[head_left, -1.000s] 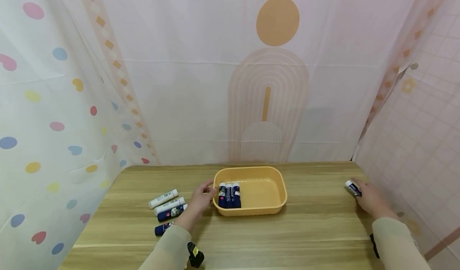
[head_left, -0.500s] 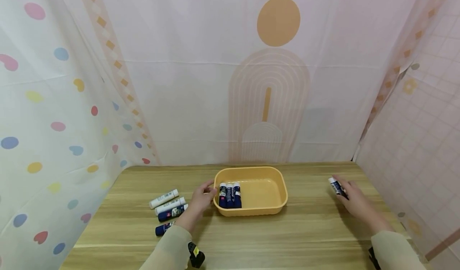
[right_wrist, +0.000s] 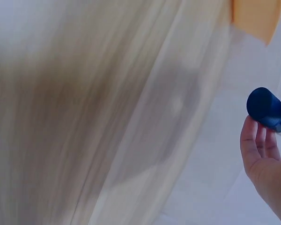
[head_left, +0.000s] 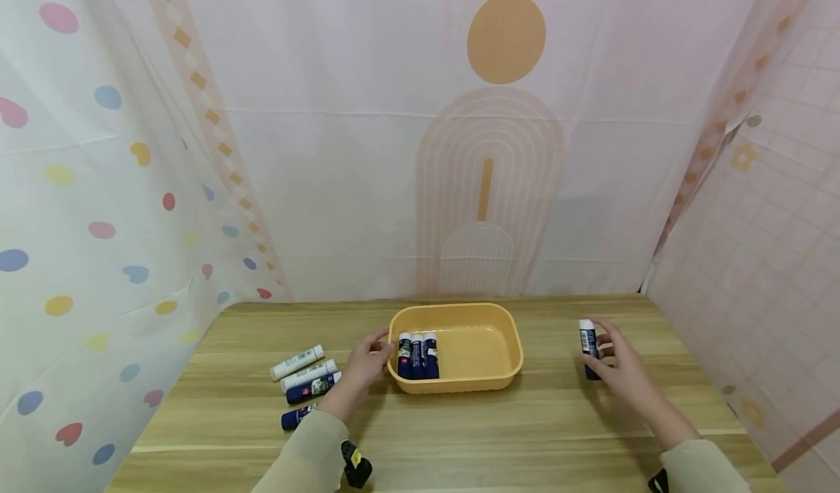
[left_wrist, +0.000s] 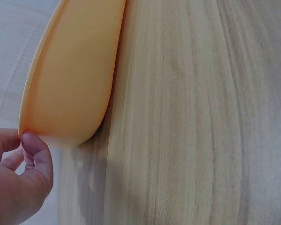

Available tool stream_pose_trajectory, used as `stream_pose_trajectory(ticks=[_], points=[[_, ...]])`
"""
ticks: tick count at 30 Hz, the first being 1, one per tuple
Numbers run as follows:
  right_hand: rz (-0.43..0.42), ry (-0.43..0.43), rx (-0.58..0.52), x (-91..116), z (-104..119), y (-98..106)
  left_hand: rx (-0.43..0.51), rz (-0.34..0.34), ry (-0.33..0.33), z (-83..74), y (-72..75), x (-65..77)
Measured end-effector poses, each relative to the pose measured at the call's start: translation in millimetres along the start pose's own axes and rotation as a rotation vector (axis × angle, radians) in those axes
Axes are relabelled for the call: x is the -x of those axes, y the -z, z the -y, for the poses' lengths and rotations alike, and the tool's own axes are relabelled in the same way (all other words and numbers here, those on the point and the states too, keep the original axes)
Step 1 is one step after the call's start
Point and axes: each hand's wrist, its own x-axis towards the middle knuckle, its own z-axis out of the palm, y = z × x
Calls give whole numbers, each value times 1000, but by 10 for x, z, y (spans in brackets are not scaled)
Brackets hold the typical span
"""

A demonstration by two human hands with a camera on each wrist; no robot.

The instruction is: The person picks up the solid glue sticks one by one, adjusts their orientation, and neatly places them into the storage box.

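A yellow plastic basket [head_left: 482, 385] stands mid-table, with three dark blue glue sticks [head_left: 418, 358] with white caps side by side at its left end. My left hand [head_left: 364, 365] pinches the basket's left rim between thumb and fingers, as the left wrist view shows. To the right of the basket, my right hand [head_left: 620, 365] holds another blue glue stick [head_left: 588, 347] nearly upright, white cap on top, above the table. Its dark blue base [right_wrist: 262, 105] faces the right wrist camera.
Left of my left forearm lie two white glue sticks [head_left: 298, 362] and two dark blue glue sticks [head_left: 308, 389], the nearer one partly behind the sleeve. The wooden table [head_left: 512, 442] meets a patterned cloth [head_left: 328, 187] at the back and sides.
My right hand has carried the glue stick leftward from the table's right edge toward the basket and turned it from slanted to nearly upright. The left hand and basket stay in place.
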Motion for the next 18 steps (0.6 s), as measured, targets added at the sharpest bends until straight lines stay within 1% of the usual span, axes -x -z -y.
stream_pose_trajectory(ticks=[3, 6, 9, 12, 15, 16, 18], points=[[7, -60, -99, 22, 97, -74, 3, 0, -3, 0, 1, 8], [12, -94, -174, 52, 208, -168, 4, 1, -3, -4, 3, 12], [-11, -95, -194, 78, 306, -273, 2, 0, 2, -16, 7, 16], [-79, -56, -199, 94, 381, -398, 6, -4, 13, -21, 10, 20], [-167, 18, -204, 108, 452, -525, 10, -6, 23, -23, 13, 27], [-192, 45, -207, 122, 529, -546, 9, -5, 24, -20, 13, 28], [-228, 82, -225, 118, 594, -623, 4, -3, 26, -16, 12, 28]])
